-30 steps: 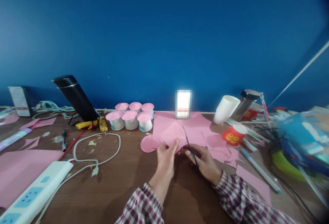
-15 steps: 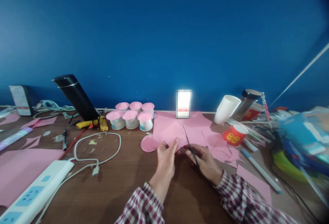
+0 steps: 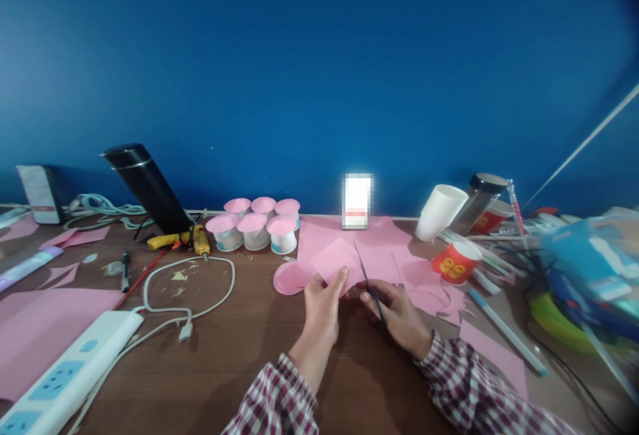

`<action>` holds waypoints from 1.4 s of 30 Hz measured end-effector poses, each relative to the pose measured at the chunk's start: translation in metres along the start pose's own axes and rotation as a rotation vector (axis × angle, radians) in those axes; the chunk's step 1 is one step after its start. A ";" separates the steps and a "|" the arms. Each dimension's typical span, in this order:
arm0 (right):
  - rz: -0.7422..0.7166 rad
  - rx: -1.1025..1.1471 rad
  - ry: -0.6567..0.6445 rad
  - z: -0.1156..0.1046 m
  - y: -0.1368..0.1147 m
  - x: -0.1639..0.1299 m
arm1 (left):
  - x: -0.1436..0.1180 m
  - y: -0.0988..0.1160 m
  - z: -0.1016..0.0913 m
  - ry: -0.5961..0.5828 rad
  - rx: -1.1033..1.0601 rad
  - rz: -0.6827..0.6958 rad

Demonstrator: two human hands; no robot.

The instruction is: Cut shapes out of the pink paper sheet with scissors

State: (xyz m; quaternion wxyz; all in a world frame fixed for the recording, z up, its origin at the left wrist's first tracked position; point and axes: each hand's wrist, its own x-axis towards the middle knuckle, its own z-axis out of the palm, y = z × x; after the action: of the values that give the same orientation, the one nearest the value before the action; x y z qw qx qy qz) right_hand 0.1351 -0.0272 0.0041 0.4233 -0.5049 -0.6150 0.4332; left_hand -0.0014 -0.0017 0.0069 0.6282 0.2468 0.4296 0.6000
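Between thumb and fingers, my left hand [image 3: 322, 305] pinches a small piece of pink paper [image 3: 335, 259]. My right hand [image 3: 399, 315] is closed around a pair of dark scissors [image 3: 368, 279], whose blade points up and away along the paper's right edge. Part of the handles is hidden by my fingers. Behind both hands lies a larger pink sheet [image 3: 382, 232]. A pink paper disc [image 3: 289, 279] rests just left of my left hand. Farther left stand several small cups [image 3: 255, 232] with pink tops, in two rows.
At the left are a white power strip [image 3: 74, 362], a yellow glue gun [image 3: 200, 242], a loose white cable [image 3: 233, 282] and a leaning black flask [image 3: 150, 189]. Rightward stand a red paper cup [image 3: 456, 262], white cups [image 3: 442, 212], pink scraps [image 3: 434, 289] and a blurred plastic bag [image 3: 594, 269].
The pink paper in my left hand has turned slightly, and its corner now shows lower. My right hand and the scissors have barely moved.
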 end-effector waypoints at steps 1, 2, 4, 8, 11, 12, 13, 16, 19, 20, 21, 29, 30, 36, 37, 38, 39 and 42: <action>-0.001 -0.001 -0.002 0.000 0.000 0.000 | 0.000 -0.001 0.000 -0.001 -0.002 0.002; -0.003 -0.003 -0.004 0.000 0.001 0.000 | 0.001 -0.001 -0.001 -0.004 -0.005 0.007; -0.005 -0.003 -0.008 0.000 0.001 0.000 | 0.001 -0.003 -0.002 -0.019 -0.007 0.012; -0.007 0.016 -0.011 -0.001 0.000 0.001 | 0.001 -0.004 -0.004 -0.006 0.017 0.016; -0.007 0.027 -0.008 -0.001 0.000 0.001 | 0.001 -0.004 -0.004 0.010 0.039 0.001; -0.005 0.030 -0.006 -0.001 0.000 0.001 | 0.001 -0.004 -0.003 0.008 0.041 0.000; -0.002 0.032 -0.004 -0.001 0.001 0.001 | 0.001 -0.003 -0.003 0.001 0.040 0.002; 0.001 0.042 -0.002 -0.001 0.003 0.001 | 0.001 -0.002 -0.002 -0.015 0.027 0.005; 0.002 0.044 0.007 -0.001 0.004 0.001 | 0.001 -0.002 -0.002 -0.014 0.024 -0.007; 0.004 0.042 0.007 -0.001 0.004 0.002 | 0.001 -0.002 -0.002 -0.012 0.026 -0.010; 0.004 0.042 0.006 -0.001 0.003 0.002 | 0.000 -0.002 -0.002 -0.012 0.029 -0.013; 0.009 0.047 0.007 -0.001 -0.002 0.002 | -0.001 0.001 0.000 -0.003 0.020 -0.012; 0.010 0.042 0.009 -0.001 -0.003 0.002 | -0.001 0.002 0.000 0.004 0.017 -0.012; 0.003 0.014 0.004 -0.002 -0.003 0.002 | -0.003 0.004 0.001 -0.006 0.002 -0.016; 0.003 0.017 0.003 -0.002 -0.002 0.002 | -0.002 0.004 0.001 -0.011 0.005 -0.011; 0.002 0.016 0.000 -0.002 -0.002 0.001 | -0.002 0.003 0.000 -0.016 0.007 -0.009; 0.001 0.014 -0.003 -0.001 -0.002 0.001 | -0.002 0.002 0.000 -0.017 0.006 -0.006; 0.001 0.003 0.001 -0.001 -0.002 0.001 | -0.001 0.001 -0.001 -0.022 -0.007 -0.004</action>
State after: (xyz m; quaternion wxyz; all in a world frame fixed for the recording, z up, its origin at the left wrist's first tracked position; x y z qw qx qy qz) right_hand 0.1356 -0.0264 0.0068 0.4242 -0.5050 -0.6138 0.4340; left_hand -0.0026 -0.0029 0.0072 0.6350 0.2504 0.4209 0.5974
